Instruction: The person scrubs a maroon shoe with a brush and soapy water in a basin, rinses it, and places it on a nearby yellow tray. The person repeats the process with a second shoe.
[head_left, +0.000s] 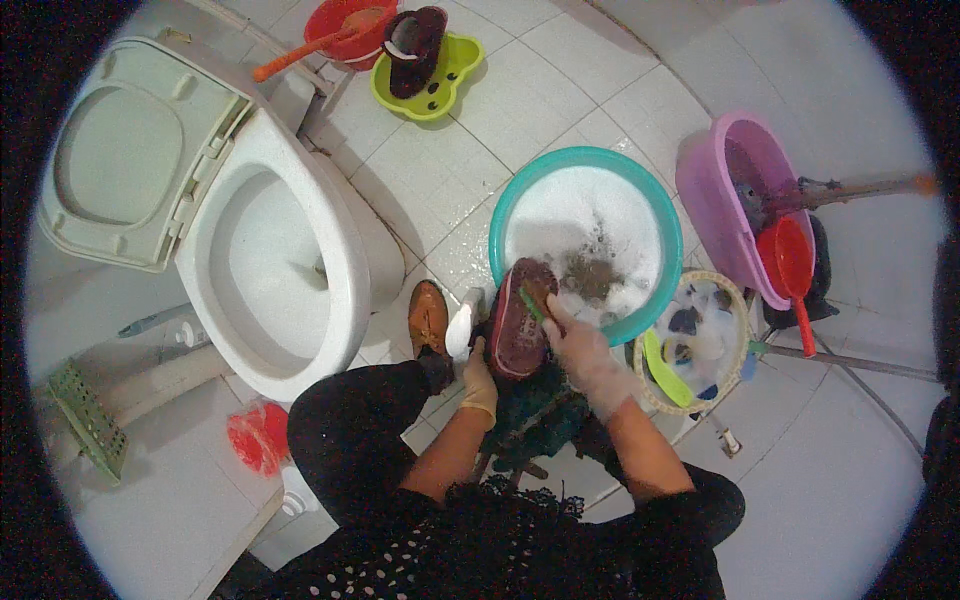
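Note:
My left hand, in a pale glove, grips the side of a shoe. The shoe's dark red sole is turned up, and suds cling to it. With my right hand, gloved too, I hold a small scrub brush with green bristles against the sole; my fingers hide part of it. The shoe's toe overlaps the near rim of a teal basin. White foam covers the water inside, with a murky brown patch near the shoe.
A toilet stands left. My brown shoe and a white bottle are beside the basin. Right are a cream-rimmed container with a lime-green handle, and a pink tub with a red dipper. Ahead, another shoe rests on a lime basin.

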